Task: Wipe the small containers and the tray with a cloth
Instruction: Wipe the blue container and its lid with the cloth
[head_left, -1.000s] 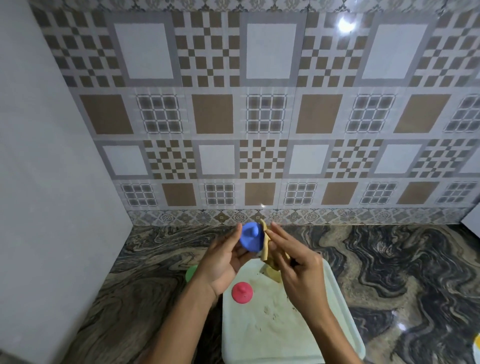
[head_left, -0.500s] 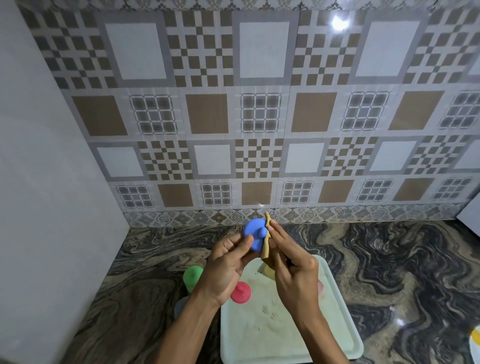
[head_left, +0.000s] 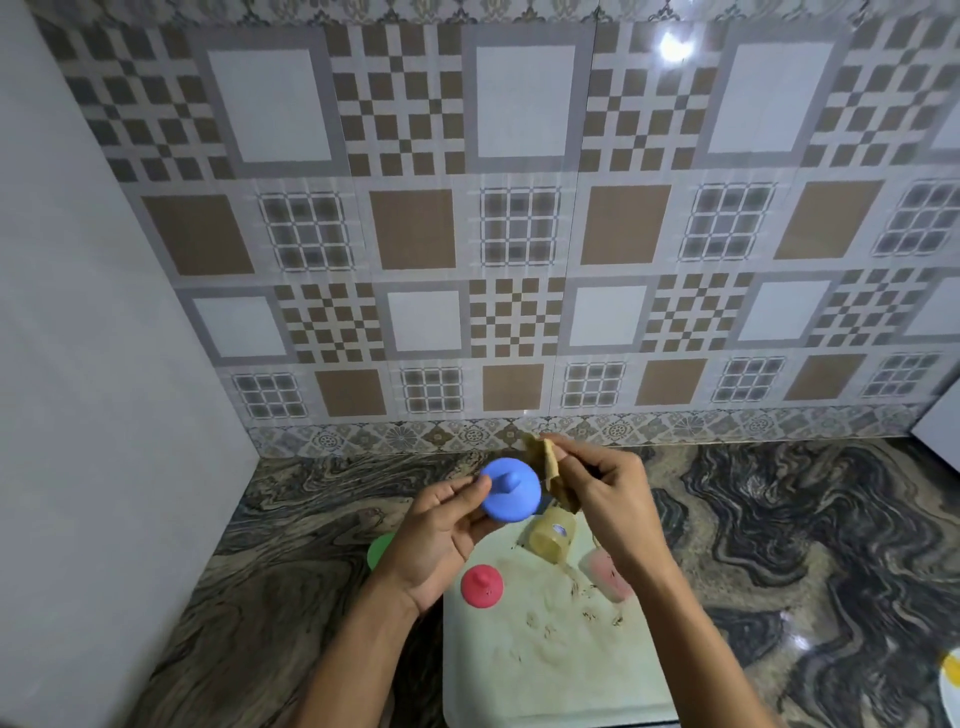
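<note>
Above the far end of the white tray (head_left: 545, 680) on the counter (head_left: 779, 545), the left hand (head_left: 441, 535) curls its fingers round a blue container (head_left: 509, 496) and the right hand (head_left: 608, 499) pinches a tan cloth (head_left: 545, 467) just beside it, while a red container (head_left: 481, 585), a yellow container (head_left: 552, 535) and a pink container (head_left: 605, 574) sit on the tray.

A single wide-angle view was taken from the head — aimed forward and down, close over the left hand (head_left: 441, 540) and right hand (head_left: 608, 499) above the tray (head_left: 571, 691), with the tiled wall (head_left: 519, 234) faced squarely beyond.
</note>
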